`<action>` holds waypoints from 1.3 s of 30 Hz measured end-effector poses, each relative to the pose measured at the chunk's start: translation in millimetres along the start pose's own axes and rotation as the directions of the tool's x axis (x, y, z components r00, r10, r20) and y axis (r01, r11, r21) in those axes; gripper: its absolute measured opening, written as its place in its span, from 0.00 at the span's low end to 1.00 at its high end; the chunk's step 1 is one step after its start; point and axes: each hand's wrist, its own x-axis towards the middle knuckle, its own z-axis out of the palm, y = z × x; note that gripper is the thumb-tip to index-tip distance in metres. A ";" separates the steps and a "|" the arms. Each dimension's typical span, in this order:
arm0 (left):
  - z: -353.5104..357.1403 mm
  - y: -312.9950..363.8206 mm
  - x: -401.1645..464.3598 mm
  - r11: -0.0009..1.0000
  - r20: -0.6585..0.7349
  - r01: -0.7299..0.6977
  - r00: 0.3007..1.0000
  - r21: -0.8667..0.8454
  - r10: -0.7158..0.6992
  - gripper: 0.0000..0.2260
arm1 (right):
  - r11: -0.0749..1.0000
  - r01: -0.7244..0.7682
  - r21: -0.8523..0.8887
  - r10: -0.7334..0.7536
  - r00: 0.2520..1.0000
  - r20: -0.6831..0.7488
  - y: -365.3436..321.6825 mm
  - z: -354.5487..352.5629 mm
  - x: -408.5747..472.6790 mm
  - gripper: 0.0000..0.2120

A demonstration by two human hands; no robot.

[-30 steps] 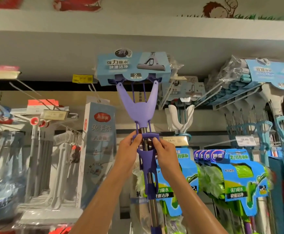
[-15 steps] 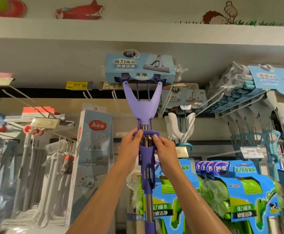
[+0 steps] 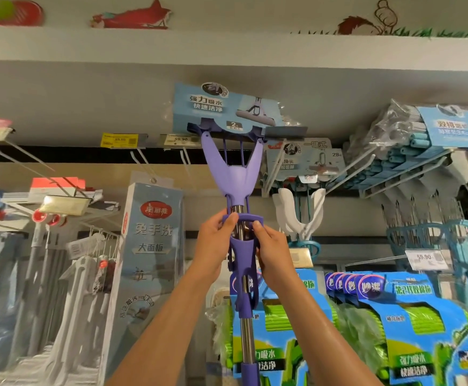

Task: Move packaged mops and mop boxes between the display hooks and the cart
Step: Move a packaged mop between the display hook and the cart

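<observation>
While both hands (image 3: pixel 244 243) grip the purple mop (image 3: pixel 241 174), its carded head (image 3: pixel 224 110) nears the shelf underside (image 3: pixel 87 93).

Far above the grip, along the pale grey wall ledge (image 3: pixel 60 43): red round paper cutout with a green blotch (image 3: pixel 11 12) at far upper left, red fish-shaped cutout (image 3: pixel 132 18) up-left, brown cartoon thumbs-up drawing (image 3: pixel 366 22) up-right with a green grass strip beside it. Closer above the grip, on the dark rail: yellow rectangular price label (image 3: pixel 119 140) up-left, white price label reading 59.90 (image 3: pixel 180 139) just right of it. Left of the grip, roughly level: glossy gold-toned tag plate (image 3: pixel 65 204); right and slightly lower: white price tag reading 59.90 (image 3: pixel 425 258).
</observation>
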 end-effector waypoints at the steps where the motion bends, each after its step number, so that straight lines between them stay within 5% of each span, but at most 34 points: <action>1: 0.5 -1.1 1.5 1.000 -0.002 0.001 1.000 0.001 -0.001 0.07 | 1.000 -0.010 0.011 0.010 1.000 0.007 0.7 -0.6 1.0 0.15; 16: 15.6 -8.6 13.4 0.999 -0.045 -0.051 0.998 -0.018 0.050 0.09 | 0.987 -0.093 0.132 0.084 0.994 0.066 1.3 -14.0 19.3 0.14; 39: -29.7 -51.0 44.3 0.964 0.090 0.126 0.990 -0.235 -0.108 0.07 | 0.941 -0.090 -0.326 0.038 0.986 -0.162 25.9 29.4 37.4 0.17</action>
